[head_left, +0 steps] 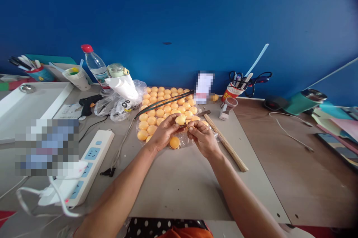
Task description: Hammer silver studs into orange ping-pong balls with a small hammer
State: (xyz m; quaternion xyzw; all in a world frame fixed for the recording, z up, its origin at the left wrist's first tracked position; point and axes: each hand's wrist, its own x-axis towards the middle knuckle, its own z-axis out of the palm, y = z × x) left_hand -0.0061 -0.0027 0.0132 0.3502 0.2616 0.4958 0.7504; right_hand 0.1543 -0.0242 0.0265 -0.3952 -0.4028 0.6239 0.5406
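Left hand [164, 132] grips a yellow-orange plastic-looking ball [180, 120] — probably light, slippery, best held by its sides; right hand [201, 135] pinches, contents unclear.

In the middle of the frame, a pack of balls [160, 112] is laid on the tabletop [190, 189]. The held ball [180, 119] is gripped by the left hand [165, 130], with the right hand [203, 137] placed just to its right; below, between the hands, a lower ball [175, 142] is set. To the right, a hammer [227, 144] is laid. At lower left, a power strip [105, 141] is placed; at upper left, a bottle [96, 68] is stood behind a glue gun [87, 105].
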